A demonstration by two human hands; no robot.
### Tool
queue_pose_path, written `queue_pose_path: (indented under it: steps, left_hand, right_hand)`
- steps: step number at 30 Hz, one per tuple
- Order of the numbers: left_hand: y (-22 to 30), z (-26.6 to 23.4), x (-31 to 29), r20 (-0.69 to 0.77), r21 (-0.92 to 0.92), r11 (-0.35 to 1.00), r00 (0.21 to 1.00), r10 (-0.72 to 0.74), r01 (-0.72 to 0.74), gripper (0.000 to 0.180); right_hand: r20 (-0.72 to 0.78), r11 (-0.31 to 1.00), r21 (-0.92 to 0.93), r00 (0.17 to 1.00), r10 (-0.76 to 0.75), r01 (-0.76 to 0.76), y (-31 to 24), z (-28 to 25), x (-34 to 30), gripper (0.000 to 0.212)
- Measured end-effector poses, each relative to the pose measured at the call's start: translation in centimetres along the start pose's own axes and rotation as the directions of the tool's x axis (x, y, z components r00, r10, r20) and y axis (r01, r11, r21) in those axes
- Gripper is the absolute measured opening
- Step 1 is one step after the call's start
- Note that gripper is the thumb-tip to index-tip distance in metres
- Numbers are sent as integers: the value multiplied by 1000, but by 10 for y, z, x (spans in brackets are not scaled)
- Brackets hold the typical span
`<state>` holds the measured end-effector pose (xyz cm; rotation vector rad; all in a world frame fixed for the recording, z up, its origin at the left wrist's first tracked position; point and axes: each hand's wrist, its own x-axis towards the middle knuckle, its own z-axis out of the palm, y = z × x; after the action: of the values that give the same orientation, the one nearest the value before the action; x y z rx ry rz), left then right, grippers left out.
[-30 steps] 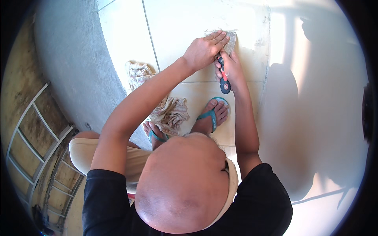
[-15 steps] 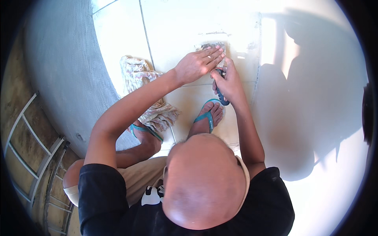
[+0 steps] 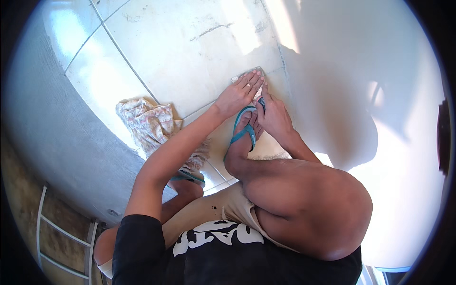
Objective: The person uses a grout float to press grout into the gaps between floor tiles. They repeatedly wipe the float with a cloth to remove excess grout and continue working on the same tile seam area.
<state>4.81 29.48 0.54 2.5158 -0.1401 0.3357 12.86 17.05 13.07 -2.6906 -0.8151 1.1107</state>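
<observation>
- Left hand (image 3: 232, 99): laid palm down over the flat metal blade of a scraper with a dark handle (image 3: 258, 97). Its fingers lie nearly straight and close together, tips near the blade's front edge; they press from above and pinch nothing.
- Right hand (image 3: 276, 117): closed round the dark handle, index finger stretched forward towards the blade. The remaining fingers are mostly hidden, so their exact curl cannot be told.
- Scraper: at the pale tiled floor (image 3: 185, 61), just ahead of the right foot (image 3: 245, 127); most of the blade is covered by the left hand. Whether the whole edge meets the tile cannot be told.
- Right foot: in a teal thong sandal, near both hands.
- Floor: thin dark joint lines between tiles; greyish scuffs beyond the blade.
- Crumpled cream cloth with a faded pattern (image 3: 145, 119): on the floor to the left, partly covered by the left forearm.
- Far left: rough grey wall (image 3: 80, 128); below it, a pale metal frame with crossbars (image 3: 65, 229).
</observation>
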Motion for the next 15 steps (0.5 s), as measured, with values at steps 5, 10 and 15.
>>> queue_pose_path:
  steps: [5,10,15]
  left_hand:
    - [-44,-6,28,-137,19,997,988,-68,71,62]
    - [-38,-19,35,-52,12,995,994,-94,94,61]
    - [-16,-4,28,-21,57,994,995,-96,97,62]
  right_hand:
    - [-52,998,57,998,-34,37,-34,-18,48,67]
    - [-57,993,104,997,-52,58,-32,-26,47,66]
    - [-126,994,77,989,-72,82,-5,0,32,63]
